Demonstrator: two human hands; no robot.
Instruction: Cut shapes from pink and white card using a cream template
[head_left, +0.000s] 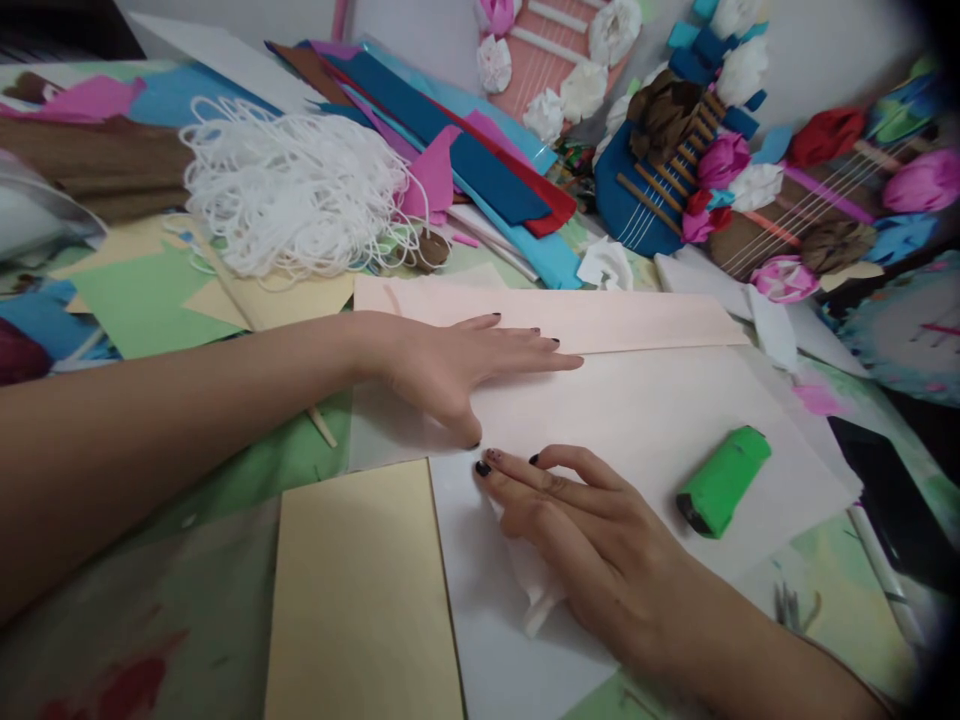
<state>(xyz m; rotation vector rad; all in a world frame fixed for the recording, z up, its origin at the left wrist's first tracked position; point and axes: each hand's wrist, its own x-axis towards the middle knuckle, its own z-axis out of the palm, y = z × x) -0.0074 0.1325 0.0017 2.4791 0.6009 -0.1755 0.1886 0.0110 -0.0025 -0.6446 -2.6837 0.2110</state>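
Observation:
My left hand [450, 370] lies flat with fingers spread on a pale pink paper strip [652, 320] and the large whitish sheet [637, 420] below it. Its thumb rests near the sheet's lower edge. My right hand [600, 550] presses its fingertips on white paper [480, 590], close to the left thumb. A crumpled white tissue [536, 600] sticks out from under its curled fingers and palm. To the left of that paper is a pale yellow board [364, 590]. A green block-like object with a black end [726, 480] lies on the large sheet.
A tangled heap of white cord [292, 190] sits at the back left, beside green paper [150, 300]. Coloured paper rolls [450, 140] lie behind. Decorated string-instrument models [652, 200] stand at the back right. A dark flat object [900, 500] lies at the right edge.

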